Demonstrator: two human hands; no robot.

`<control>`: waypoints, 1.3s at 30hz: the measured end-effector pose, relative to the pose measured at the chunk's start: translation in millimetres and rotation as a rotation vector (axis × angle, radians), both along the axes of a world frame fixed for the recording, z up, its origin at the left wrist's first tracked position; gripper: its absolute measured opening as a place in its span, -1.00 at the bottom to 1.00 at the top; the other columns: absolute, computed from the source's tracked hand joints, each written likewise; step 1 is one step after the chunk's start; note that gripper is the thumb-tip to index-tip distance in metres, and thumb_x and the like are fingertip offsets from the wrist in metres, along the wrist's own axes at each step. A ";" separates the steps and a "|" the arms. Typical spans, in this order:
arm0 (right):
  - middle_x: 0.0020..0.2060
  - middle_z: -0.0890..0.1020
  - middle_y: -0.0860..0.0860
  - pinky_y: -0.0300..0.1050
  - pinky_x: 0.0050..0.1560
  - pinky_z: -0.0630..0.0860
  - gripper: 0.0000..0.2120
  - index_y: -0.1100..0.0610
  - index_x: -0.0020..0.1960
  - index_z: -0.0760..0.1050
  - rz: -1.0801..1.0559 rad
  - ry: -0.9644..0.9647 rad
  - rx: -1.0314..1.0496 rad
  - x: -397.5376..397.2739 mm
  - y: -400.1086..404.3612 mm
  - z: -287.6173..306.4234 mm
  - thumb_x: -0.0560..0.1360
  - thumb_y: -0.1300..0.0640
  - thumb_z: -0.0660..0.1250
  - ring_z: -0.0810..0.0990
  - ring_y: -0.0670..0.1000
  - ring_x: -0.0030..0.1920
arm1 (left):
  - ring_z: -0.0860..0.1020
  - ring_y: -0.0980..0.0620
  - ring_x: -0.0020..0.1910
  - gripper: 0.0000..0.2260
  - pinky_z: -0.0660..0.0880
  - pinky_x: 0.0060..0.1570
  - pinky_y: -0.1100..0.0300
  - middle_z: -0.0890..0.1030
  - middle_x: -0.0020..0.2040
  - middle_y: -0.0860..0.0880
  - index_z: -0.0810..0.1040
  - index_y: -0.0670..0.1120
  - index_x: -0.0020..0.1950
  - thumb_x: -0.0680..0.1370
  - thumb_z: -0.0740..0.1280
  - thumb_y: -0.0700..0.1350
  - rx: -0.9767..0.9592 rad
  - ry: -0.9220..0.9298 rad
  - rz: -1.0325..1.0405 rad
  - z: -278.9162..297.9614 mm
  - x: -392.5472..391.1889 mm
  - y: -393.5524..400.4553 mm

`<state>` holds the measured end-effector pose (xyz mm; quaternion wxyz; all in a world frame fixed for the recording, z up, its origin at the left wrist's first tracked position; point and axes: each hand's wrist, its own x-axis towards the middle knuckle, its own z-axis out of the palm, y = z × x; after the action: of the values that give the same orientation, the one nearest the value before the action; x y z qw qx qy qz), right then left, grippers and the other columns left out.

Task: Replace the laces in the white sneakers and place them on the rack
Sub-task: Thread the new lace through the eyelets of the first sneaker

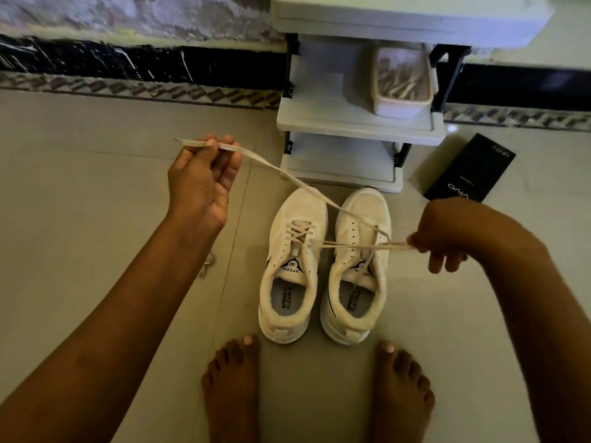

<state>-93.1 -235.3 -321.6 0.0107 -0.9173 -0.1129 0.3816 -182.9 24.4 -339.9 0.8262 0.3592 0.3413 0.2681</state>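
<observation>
Two white sneakers stand side by side on the floor, toes toward the rack: the left sneaker is partly laced, the right sneaker has a white lace running through its upper eyelets. My left hand is raised to the left and pinches one end of that lace, pulled taut. My right hand sits just right of the right sneaker and grips the other lace end. The white shoe rack stands right behind the sneakers.
A white tub of laces sits on the rack's middle shelf. A black phone box lies on the floor right of the rack. My bare feet stand just behind the sneakers. Another loose lace lies under my left forearm.
</observation>
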 end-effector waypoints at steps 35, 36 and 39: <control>-0.26 0.60 0.00 -0.39 -0.20 0.42 -0.79 0.05 -0.16 0.61 0.137 0.022 0.753 -16.3 49.9 -11.9 0.57 0.14 0.24 0.51 -0.18 -0.28 | 0.47 0.11 -0.33 -0.89 0.44 -0.35 0.33 0.60 -0.27 0.01 0.61 -0.07 -0.08 0.54 0.31 -0.23 0.437 0.332 -0.549 -7.6 -19.6 -32.8; -0.23 0.60 0.00 -0.28 -0.12 0.44 -0.79 0.08 -0.15 0.63 0.180 0.011 0.652 -13.6 46.4 -8.7 0.56 0.13 0.24 0.54 -0.12 -0.20 | 0.50 0.12 -0.33 -0.89 0.46 -0.34 0.33 0.62 -0.26 0.01 0.61 -0.07 -0.09 0.54 0.30 -0.24 0.451 0.336 -0.554 -9.0 -20.3 -31.8; -0.23 0.58 -0.03 -0.24 -0.19 0.39 -0.79 0.06 -0.17 0.63 0.247 -0.004 0.385 -6.9 39.7 -3.7 0.55 0.11 0.25 0.49 -0.07 -0.21 | 0.55 0.16 -0.34 -0.89 0.51 -0.31 0.34 0.65 -0.29 0.03 0.61 -0.08 -0.11 0.53 0.31 -0.24 0.545 0.371 -0.597 -16.2 -24.3 -31.0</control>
<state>-100.1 -195.6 -325.3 0.1385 -0.8782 -0.2951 0.3499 -207.2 -6.6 -356.1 0.6673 0.6887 0.2820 0.0292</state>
